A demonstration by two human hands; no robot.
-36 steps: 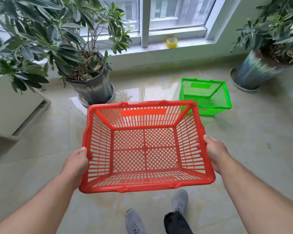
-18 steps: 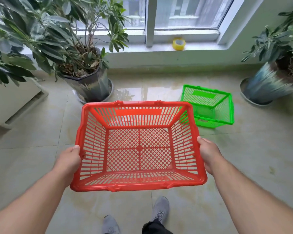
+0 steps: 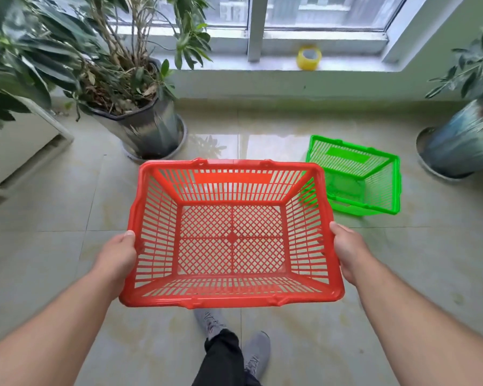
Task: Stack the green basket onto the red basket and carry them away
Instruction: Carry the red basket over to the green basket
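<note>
I hold an empty red plastic basket level in front of me, above the tiled floor. My left hand grips its left rim and my right hand grips its right rim. A smaller green basket stands empty on the floor ahead and to the right. The red basket's far right corner overlaps its near left corner in view.
A large potted plant stands ahead on the left beside a white cabinet. Another potted plant stands at the right. A yellow tape roll sits on the window sill. My feet show below the basket.
I have walked toward the window with the red basket. The green basket and the pots now appear closer and lower in view.
</note>
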